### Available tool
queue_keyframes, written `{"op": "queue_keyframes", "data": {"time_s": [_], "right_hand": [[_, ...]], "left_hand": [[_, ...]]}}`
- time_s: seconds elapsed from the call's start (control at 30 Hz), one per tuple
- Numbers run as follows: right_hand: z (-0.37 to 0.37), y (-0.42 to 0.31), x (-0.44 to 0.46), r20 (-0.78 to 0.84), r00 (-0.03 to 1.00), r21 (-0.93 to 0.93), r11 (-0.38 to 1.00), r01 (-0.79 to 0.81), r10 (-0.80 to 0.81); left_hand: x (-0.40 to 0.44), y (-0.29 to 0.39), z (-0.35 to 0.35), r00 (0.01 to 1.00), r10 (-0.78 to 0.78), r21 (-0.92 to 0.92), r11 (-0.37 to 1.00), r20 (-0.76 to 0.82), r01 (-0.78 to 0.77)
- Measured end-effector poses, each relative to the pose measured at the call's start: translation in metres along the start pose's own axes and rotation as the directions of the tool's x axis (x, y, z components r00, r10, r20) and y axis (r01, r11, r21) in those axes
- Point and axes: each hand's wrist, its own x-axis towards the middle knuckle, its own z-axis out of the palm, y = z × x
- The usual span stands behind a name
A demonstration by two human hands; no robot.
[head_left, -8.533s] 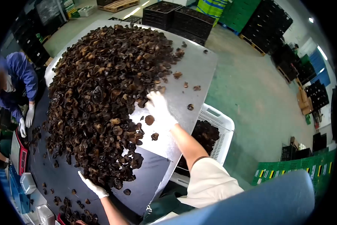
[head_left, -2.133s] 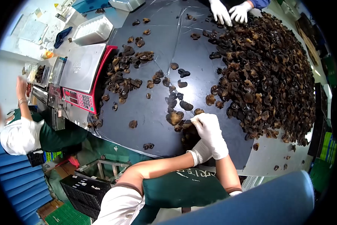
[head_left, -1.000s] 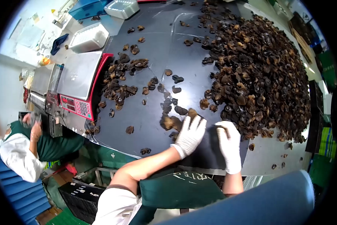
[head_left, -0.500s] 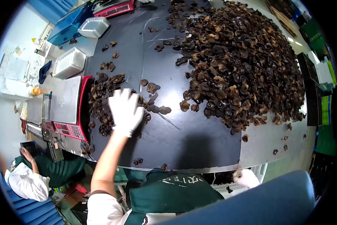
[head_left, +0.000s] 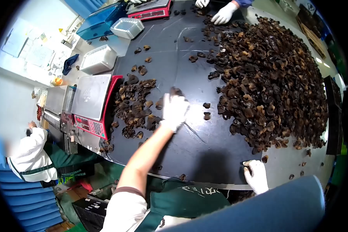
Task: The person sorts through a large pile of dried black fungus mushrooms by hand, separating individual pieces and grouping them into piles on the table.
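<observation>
My left hand, in a white glove and a little blurred, is over the dark tabletop, right of a small heap of wood ear mushrooms. A dark wood ear mushroom shows between its thumb and fingers, which are closed around it. My right hand, also gloved, is at the table's near edge with loosely bent fingers apart and nothing visible in them. Close to it lies a single mushroom piece. A much larger pile of wood ear mushrooms covers the table's right side.
A red scale stands left of the small heap, with clear plastic tubs behind it. Another red scale is at the far end. A co-worker's gloved hands touch the pile's far end. Another person is at left.
My left hand has moved right, off the small heap, with a mushroom in its fingers. My right hand has risen from below the table edge. The view has shifted, and a co-worker's hands appear far off.
</observation>
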Motion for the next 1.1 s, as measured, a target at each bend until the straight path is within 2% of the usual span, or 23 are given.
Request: {"op": "queue_keyframes", "data": {"time_s": [0.03, 0.07, 0.13, 0.23, 0.27, 0.3, 0.37, 0.43, 0.5, 0.53, 0.57, 0.6, 0.63, 0.7, 0.77, 0.8, 0.83, 0.87, 0.9, 0.97, 1.0, 1.03, 1.1], "right_hand": [[-0.003, 0.001, 0.004, -0.022, 1.0, 0.002, 1.0, -0.009, 0.009], [-0.005, 0.003, 0.007, -0.058, 0.998, -0.033, 0.999, -0.002, 0.0], [-0.013, 0.007, 0.02, -0.128, 0.991, -0.03, 0.999, 0.027, -0.031], [-0.022, 0.029, 0.046, -0.321, 0.943, -0.074, 0.995, 0.067, -0.088], [-0.02, 0.038, 0.057, -0.429, 0.901, -0.11, 0.994, 0.025, -0.07], [-0.015, 0.048, 0.068, -0.529, 0.846, -0.142, 0.99, -0.016, -0.062], [0.001, 0.057, 0.091, -0.625, 0.781, -0.269, 0.943, -0.198, -0.015], [0.021, 0.049, 0.103, -0.503, 0.857, -0.319, 0.899, -0.301, 0.108], [0.036, 0.019, 0.099, -0.249, 0.954, -0.186, 0.958, -0.218, 0.168], [0.051, 0.01, 0.088, -0.258, 0.964, -0.238, 0.963, -0.123, 0.06], [0.067, 0.002, 0.074, -0.259, 0.965, -0.292, 0.956, -0.029, -0.05], [0.075, -0.01, 0.061, -0.201, 0.977, -0.27, 0.963, 0.014, -0.07], [0.08, -0.02, 0.049, -0.142, 0.985, -0.244, 0.968, 0.057, -0.094], [0.084, -0.028, 0.033, -0.08, 0.971, -0.171, 0.963, 0.208, -0.224], [0.075, -0.025, 0.035, -0.216, 0.949, -0.046, 0.973, 0.225, -0.229], [0.057, -0.02, 0.043, -0.175, 0.981, 0.045, 0.995, 0.093, -0.084], [0.039, -0.015, 0.049, -0.122, 0.991, 0.13, 0.991, -0.044, 0.06], [0.044, -0.001, 0.049, -0.42, 0.908, -0.091, 0.994, -0.06, 0.017], [0.047, 0.01, 0.051, -0.522, 0.852, -0.211, 0.962, -0.175, 0.04], [0.058, 0.02, 0.047, -0.459, 0.884, -0.262, 0.939, -0.224, 0.083], [0.065, 0.014, 0.042, -0.374, 0.926, -0.253, 0.954, -0.161, 0.058], [0.072, 0.001, 0.036, -0.177, 0.98, -0.247, 0.96, -0.129, 0.086], [0.097, -0.016, 0.015, -0.129, 0.987, -0.124, 0.989, 0.076, -0.092]], "left_hand": [[-0.004, -0.026, -0.007, 0.996, -0.044, 0.089, 0.995, 0.083, 0.037], [-0.006, -0.054, -0.007, 0.993, -0.111, 0.114, 0.988, 0.033, 0.107], [-0.029, -0.101, -0.022, 0.987, -0.156, 0.327, 0.932, -0.026, 0.156], [-0.058, -0.16, -0.002, 0.957, -0.276, 0.263, 0.921, -0.086, 0.289], [-0.059, -0.162, -0.004, 0.948, -0.305, 0.241, 0.917, -0.09, 0.318], [-0.053, -0.155, -0.009, 0.934, -0.342, 0.137, 0.925, -0.105, 0.354], [-0.033, -0.126, -0.017, 0.947, -0.213, -0.02, 0.977, -0.241, 0.215], [-0.011, -0.078, -0.027, 0.96, -0.089, -0.166, 0.985, -0.265, 0.046], [0.004, -0.031, -0.023, 0.953, -0.01, -0.256, 0.964, -0.302, -0.071], [0.011, -0.003, -0.033, 0.969, 0.008, -0.321, 0.943, -0.246, -0.09], [0.016, 0.02, -0.026, 0.951, 0.062, -0.354, 0.919, -0.302, -0.172], [0.021, 0.044, -0.021, 0.921, 0.128, -0.361, 0.893, -0.368, -0.268], [0.025, 0.068, -0.026, 0.928, 0.157, -0.415, 0.86, -0.338, -0.296], [0.027, 0.105, -0.01, 0.894, 0.239, -0.492, 0.767, -0.379, -0.413], [0.024, 0.136, -0.017, 0.912, 0.336, -0.455, 0.791, -0.237, -0.41], [0.02, 0.146, -0.012, 0.91, 0.38, -0.432, 0.802, -0.164, -0.413], [0.016, 0.152, -0.004, 0.902, 0.421, -0.408, 0.811, -0.09, -0.419], [0.01, 0.152, 0.004, 0.885, 0.46, -0.396, 0.803, -0.065, -0.446], [0.004, 0.149, 0.009, 0.871, 0.486, -0.431, 0.772, -0.071, -0.466], [-0.008, 0.135, 0.012, 0.842, 0.531, -0.517, 0.695, -0.099, -0.499], [-0.016, 0.124, 0.009, 0.824, 0.56, -0.462, 0.709, -0.091, -0.533], [-0.022, 0.114, -0.002, 0.806, 0.588, -0.447, 0.704, -0.066, -0.551], [-0.046, 0.087, 0.004, 0.796, 0.603, -0.445, 0.697, -0.059, -0.562]]}}
